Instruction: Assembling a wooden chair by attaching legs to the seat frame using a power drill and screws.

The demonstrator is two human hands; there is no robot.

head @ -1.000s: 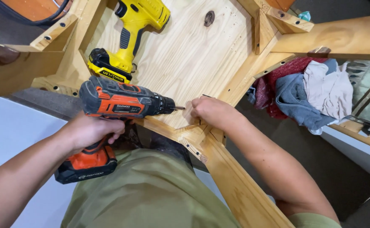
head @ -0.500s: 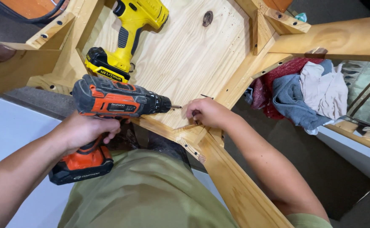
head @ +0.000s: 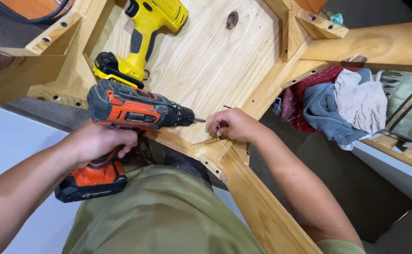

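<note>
Fingers [head: 121,141] of the left hand [head: 98,141] grip an orange drill [head: 130,110] (right hand [head: 234,124] pinches a screw [head: 221,129]).

Screw [head: 219,127] mostly hidden inside right hand [head: 231,124].

Bright, even light; wide-angle edge distortion

A home room is serving as a makeshift woodworking spot: an upturned pine table [head: 206,61] is lying with two cordless drills, one orange [head: 135,113] and one yellow [head: 142,37], while a pile of clothes [head: 337,103] is sitting on carpeted floor [head: 356,188].
</note>
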